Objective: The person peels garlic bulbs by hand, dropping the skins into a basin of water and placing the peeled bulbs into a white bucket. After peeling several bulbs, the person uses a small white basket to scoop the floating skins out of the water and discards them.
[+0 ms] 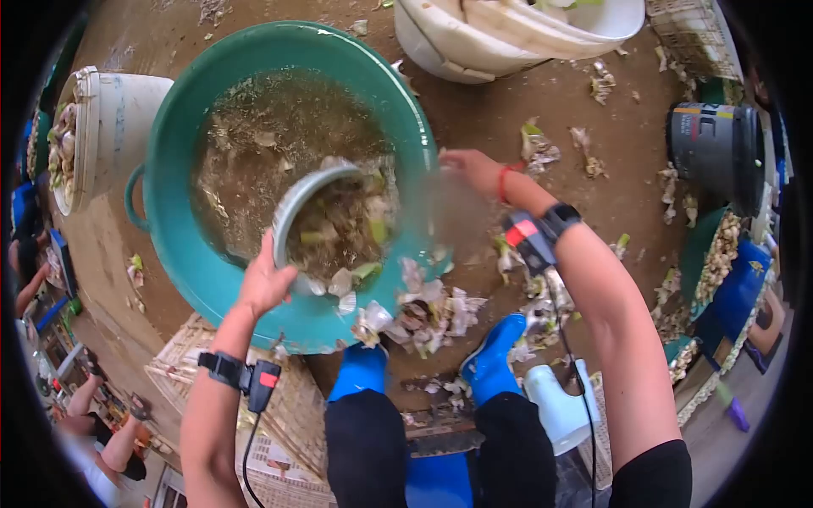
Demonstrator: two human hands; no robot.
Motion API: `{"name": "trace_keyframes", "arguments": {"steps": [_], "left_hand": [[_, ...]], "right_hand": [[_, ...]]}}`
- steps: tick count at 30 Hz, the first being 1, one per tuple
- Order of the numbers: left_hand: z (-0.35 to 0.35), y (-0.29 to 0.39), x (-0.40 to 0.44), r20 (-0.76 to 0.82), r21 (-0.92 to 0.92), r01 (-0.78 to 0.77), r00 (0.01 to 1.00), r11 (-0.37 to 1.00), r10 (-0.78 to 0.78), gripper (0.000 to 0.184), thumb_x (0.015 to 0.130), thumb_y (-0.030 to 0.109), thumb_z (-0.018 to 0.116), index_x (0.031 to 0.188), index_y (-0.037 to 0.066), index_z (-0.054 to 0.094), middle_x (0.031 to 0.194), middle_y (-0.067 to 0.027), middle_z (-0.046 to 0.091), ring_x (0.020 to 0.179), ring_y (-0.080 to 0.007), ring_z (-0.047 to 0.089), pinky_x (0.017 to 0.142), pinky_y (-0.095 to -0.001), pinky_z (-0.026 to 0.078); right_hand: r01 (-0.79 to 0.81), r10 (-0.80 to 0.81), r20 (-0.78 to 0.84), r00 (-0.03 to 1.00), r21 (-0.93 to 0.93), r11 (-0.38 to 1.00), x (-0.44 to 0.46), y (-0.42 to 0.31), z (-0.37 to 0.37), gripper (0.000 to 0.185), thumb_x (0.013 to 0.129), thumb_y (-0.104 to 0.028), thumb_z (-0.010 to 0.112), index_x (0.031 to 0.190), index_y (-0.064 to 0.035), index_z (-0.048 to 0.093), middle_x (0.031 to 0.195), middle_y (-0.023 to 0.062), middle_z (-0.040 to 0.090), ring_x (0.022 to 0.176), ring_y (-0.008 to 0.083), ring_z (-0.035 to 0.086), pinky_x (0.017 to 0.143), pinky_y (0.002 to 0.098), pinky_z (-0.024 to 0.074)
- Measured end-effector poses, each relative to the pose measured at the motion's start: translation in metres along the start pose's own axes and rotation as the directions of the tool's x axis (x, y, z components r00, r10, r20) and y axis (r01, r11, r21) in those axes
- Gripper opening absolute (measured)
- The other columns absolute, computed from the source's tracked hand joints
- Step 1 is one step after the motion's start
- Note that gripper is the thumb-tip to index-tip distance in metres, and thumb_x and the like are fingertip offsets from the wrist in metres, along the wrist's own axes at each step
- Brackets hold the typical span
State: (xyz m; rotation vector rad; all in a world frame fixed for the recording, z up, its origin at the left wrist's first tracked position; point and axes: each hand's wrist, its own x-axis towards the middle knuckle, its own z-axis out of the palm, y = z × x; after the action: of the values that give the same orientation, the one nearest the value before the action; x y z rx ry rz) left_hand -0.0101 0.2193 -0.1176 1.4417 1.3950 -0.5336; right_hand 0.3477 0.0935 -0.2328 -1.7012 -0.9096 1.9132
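Observation:
A large green tub (182, 241) holds murky brown water with floating peel scraps. My left hand (265, 286) grips the pale rim of a round bowl (292, 207), which sits tilted inside the tub; brown water and white and green garlic scraps (377, 227) show within it. My right hand (474, 172) is beside the tub's right rim, fingers pointing toward it. A blurred patch hides part of those fingers, so their grip and any contact are unclear. Garlic skins (436, 315) are heaped at the tub's near edge, by my blue boots (494, 356).
A white bucket of garlic bulbs (127, 127) lies tipped at left. Another white bucket (440, 42) stands at the top, a dark grey bucket (716, 152) at right. Plastic crates (190, 356) and a light blue container (559, 406) are near my legs. Another person (110, 449) sits lower left.

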Motion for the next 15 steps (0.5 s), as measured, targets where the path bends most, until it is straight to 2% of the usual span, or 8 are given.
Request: {"name": "trace_keyframes", "arguments": {"steps": [2,3,5,8,10,11,13,15], "left_hand": [[0.007,0.024,-0.004,-0.001,-0.111,0.032,0.999,0.993,-0.032,0.066,0.073,0.012,0.052,0.132,0.005,0.025,0.077,-0.0163,0.058,0.045,-0.0178,0.055,0.038,-0.0285,0.043],[0.007,0.032,-0.008,0.007,-0.185,0.036,0.999,0.982,-0.036,0.059,0.073,0.012,0.052,0.128,0.002,0.03,0.073,-0.0141,0.057,0.043,-0.0165,0.053,0.036,-0.027,0.042],[0.009,0.035,-0.023,0.027,-0.261,0.033,0.999,0.965,-0.027,0.053,0.074,0.011,0.051,0.123,0.001,0.033,0.072,-0.0124,0.056,0.042,-0.0159,0.052,0.035,-0.0263,0.041],[0.013,0.045,-0.063,0.064,-0.368,0.043,0.998,0.929,-0.021,0.047,0.074,0.01,0.051,0.117,-0.001,0.035,0.07,-0.0108,0.055,0.042,-0.0153,0.052,0.034,-0.0253,0.04],[0.011,0.05,-0.102,0.092,-0.415,0.065,0.995,0.907,-0.029,0.051,0.074,0.01,0.052,0.12,-0.002,0.034,0.069,-0.01,0.056,0.044,-0.0156,0.054,0.036,-0.0252,0.041],[0.016,0.059,-0.125,0.094,-0.413,0.074,0.995,0.908,-0.038,0.054,0.074,0.009,0.053,0.123,-0.002,0.033,0.069,-0.0089,0.057,0.046,-0.0157,0.055,0.037,-0.0253,0.042],[0.038,0.091,-0.173,-0.037,-0.327,-0.051,0.998,0.944,0.041,0.061,0.075,0.01,0.053,0.131,-0.001,0.03,0.07,-0.0104,0.059,0.048,-0.0197,0.057,0.041,-0.0284,0.046],[0.062,0.125,-0.211,-0.173,0.272,-0.307,0.917,0.912,0.36,0.058,0.071,0.008,0.058,0.127,0.001,0.04,0.074,-0.0144,0.06,0.054,-0.0247,0.058,0.051,-0.0317,0.049]], "right_hand": [[-0.099,0.078,0.073,0.994,0.355,0.93,-0.059,0.001,-0.011,0.033,0.091,-0.023,0.054,0.121,-0.0125,0.05,0.104,-0.0015,0.059,0.089,0.0087,0.056,0.075,0.0248,0.0485],[-0.105,0.089,0.062,0.994,0.342,0.934,-0.087,-0.001,-0.016,0.033,0.091,-0.023,0.054,0.121,-0.0125,0.05,0.104,-0.0015,0.059,0.089,0.0087,0.056,0.075,0.0248,0.0485],[-0.116,0.055,0.116,0.992,0.616,0.779,-0.142,-0.014,-0.026,0.035,0.091,-0.026,0.053,0.123,-0.0137,0.049,0.109,-0.0006,0.056,0.094,0.0089,0.055,0.077,0.0253,0.0487],[-0.087,0.039,0.099,0.994,0.547,0.832,-0.192,-0.067,-0.039,0.04,0.091,-0.029,0.053,0.126,-0.0139,0.045,0.109,-0.0002,0.057,0.094,0.0101,0.055,0.077,0.0253,0.0486],[0.038,-0.032,-0.021,0.999,0.652,0.757,-0.209,-0.124,-0.056,0.046,0.091,-0.03,0.053,0.131,-0.0149,0.038,0.111,0.0024,0.056,0.094,0.0126,0.056,0.079,0.0271,0.0488],[0.173,-0.143,-0.102,0.984,0.722,0.67,-0.216,-0.151,-0.068,0.054,0.09,-0.033,0.052,0.135,-0.0136,0.029,0.114,0.0086,0.055,0.096,0.0175,0.057,0.081,0.0295,0.049],[0.288,-0.107,-0.275,0.956,0.796,0.532,-0.23,-0.208,-0.089,0.058,0.091,-0.04,0.048,0.135,-0.0096,0.025,0.117,0.0172,0.049,0.097,0.025,0.057,0.078,0.0325,0.0503],[0.472,-0.119,-0.535,0.836,0.593,0.652,-0.239,-0.219,-0.103,0.053,0.093,-0.039,0.044,0.135,-0.0121,0.026,0.121,0.0125,0.048,0.107,0.0224,0.052,0.088,0.0339,0.0451]]}}
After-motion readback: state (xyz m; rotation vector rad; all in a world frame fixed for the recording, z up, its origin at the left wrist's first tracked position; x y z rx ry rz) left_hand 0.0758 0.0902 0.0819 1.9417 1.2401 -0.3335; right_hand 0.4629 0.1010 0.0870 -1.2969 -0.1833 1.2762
